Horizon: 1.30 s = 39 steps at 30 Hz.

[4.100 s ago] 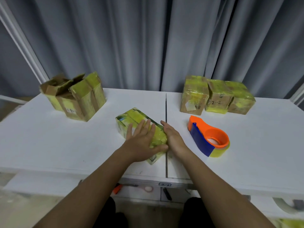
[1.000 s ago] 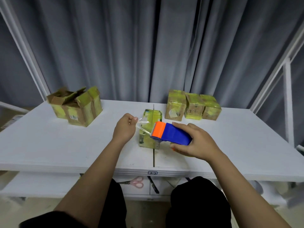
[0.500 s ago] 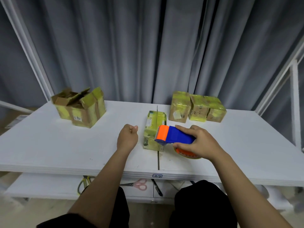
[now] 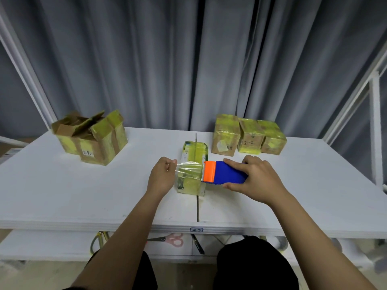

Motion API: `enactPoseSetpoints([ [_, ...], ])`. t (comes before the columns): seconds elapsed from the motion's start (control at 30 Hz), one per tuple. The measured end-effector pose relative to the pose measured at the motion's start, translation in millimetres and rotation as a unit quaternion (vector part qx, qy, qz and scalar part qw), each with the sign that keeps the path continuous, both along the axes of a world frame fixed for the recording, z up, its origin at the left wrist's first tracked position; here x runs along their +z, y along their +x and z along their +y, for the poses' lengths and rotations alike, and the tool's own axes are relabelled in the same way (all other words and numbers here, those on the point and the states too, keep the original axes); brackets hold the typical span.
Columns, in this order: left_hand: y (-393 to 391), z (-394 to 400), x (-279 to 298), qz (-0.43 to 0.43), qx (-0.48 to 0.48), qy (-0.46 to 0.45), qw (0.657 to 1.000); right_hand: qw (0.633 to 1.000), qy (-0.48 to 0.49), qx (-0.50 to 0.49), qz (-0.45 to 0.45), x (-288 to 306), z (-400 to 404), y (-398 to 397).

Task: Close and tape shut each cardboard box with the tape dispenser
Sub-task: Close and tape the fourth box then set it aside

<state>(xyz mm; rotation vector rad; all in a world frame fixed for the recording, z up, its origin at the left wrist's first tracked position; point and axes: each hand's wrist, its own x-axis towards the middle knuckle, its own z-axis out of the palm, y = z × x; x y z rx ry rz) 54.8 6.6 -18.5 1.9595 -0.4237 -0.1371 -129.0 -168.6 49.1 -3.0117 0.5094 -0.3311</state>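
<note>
A: Entry, hands first. Your right hand (image 4: 254, 179) is wrapped round the blue plastic tape dispenser with the orange cutter head (image 4: 223, 172), fingers over the top, thumb underneath, cutter pointing to your left. Your left hand (image 4: 162, 177) is curled, pinching the free end of the clear strip of tape (image 4: 189, 166) between thumb and finger.

B: And where does the strip sit against the work?

A: Stretched between your two hands, directly above the small cardboard box wrapped in yellow-green tape (image 4: 193, 167). I cannot tell whether the strip touches the box top. That box lies lengthwise on the seam of the white table (image 4: 62, 195), flaps down, its near end towards you.

B: The other boxes?

A: Back right, a row of three closed, taped cardboard boxes (image 4: 248, 136), side by side and touching. Back left, a cluster of cardboard boxes with flaps standing open (image 4: 90, 137), well apart from your hands.

B: Surroundings?

A: Grey curtain (image 4: 188, 59) behind the table. On the shelf under the table edge, pink-handled scissors (image 4: 172, 240).
</note>
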Motion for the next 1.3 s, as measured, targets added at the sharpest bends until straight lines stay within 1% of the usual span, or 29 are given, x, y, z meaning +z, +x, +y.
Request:
enactPoseSetpoints([
  [0.13, 6, 3, -7, 0.027, 0.006, -0.003, 1.0, 0.999, 0.032, 0.014, -0.009, 1, 0, 6],
  [0.3, 12, 4, -14, 0.072, 0.003, -0.014, 0.997, 0.999, 0.031, 0.022, 0.002, 5, 3, 21],
  [0.47, 18, 7, -22, 0.09, 0.024, -0.019, 0.995, 0.999, 0.038, 0.029, -0.001, 7, 6, 31],
  [0.73, 23, 4, -34, 0.145, 0.047, -0.017, 0.988, 0.999, 0.031, 0.03, 0.025, 1, 2, 45],
  [1.1, 18, -1, -33, 0.175, 0.041, -0.006, 0.984, 0.998, 0.046, 0.029, 0.038, -2, -4, 50],
  [1.17, 18, -3, -32, 0.21, 0.034, -0.008, 0.977, 0.998, 0.05, 0.029, 0.039, -2, -4, 51],
  [1.2, 18, -4, -32, 0.244, 0.036, -0.01, 0.969, 0.997, 0.055, 0.028, 0.038, -3, -4, 51],
  [1.23, 18, -4, -31, 0.289, 0.04, -0.016, 0.956, 0.997, 0.06, 0.027, 0.035, -4, -3, 51],
  [1.3, 15, -2, -31, 0.389, 0.03, -0.053, 0.919, 0.997, 0.068, 0.023, 0.031, -6, -3, 50],
])
